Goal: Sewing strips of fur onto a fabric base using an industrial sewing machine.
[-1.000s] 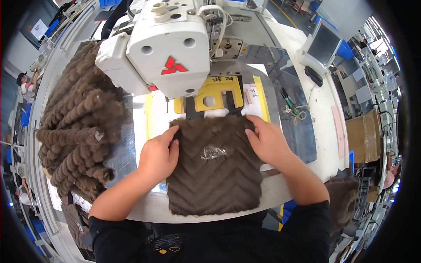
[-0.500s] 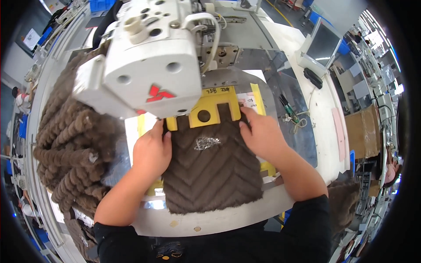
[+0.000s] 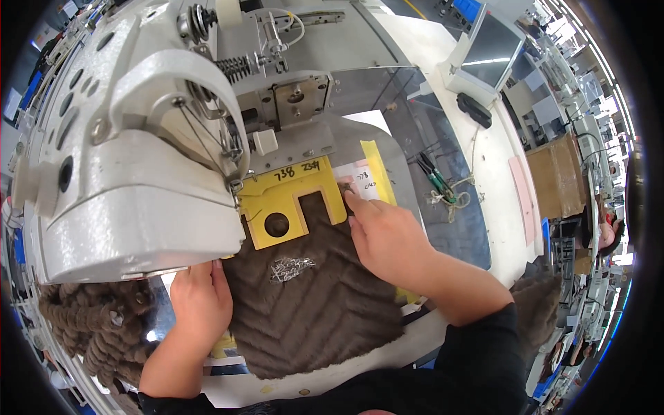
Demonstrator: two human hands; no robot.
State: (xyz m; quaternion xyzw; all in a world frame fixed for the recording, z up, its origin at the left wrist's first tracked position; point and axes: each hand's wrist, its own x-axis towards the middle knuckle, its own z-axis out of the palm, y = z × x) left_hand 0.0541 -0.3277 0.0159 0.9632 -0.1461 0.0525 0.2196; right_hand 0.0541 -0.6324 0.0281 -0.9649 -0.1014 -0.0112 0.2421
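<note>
A brown fur piece point(image 3: 325, 297) with chevron ridges lies under a yellow notched plate point(image 3: 283, 176) of the sewing machine point(image 3: 138, 180). A shiny silver patch point(image 3: 292, 268) shows on the fur. My right hand point(image 3: 391, 242) rests at the fur's upper right edge, thumb and index finger apart, the index tip beside the plate's right prong. At the fur's left edge lies my left hand point(image 3: 200, 301), its fingers stretched forward and the thumb at the fur. The white machine head covers the left fingertips and the plate's left end.
Green-handled snippers point(image 3: 436, 181) with thread lie on the glossy surface to the right. Beyond them stand a screen point(image 3: 487, 52) and a black handset-like object point(image 3: 474, 111). More brown fur point(image 3: 97, 325) is heaped at left. A cardboard box point(image 3: 557, 180) stands at far right.
My view has turned, showing the machine's needle side and shifting its head lower left. My left fingertips are now covered by it. Both hands remain at the fur's edges.
</note>
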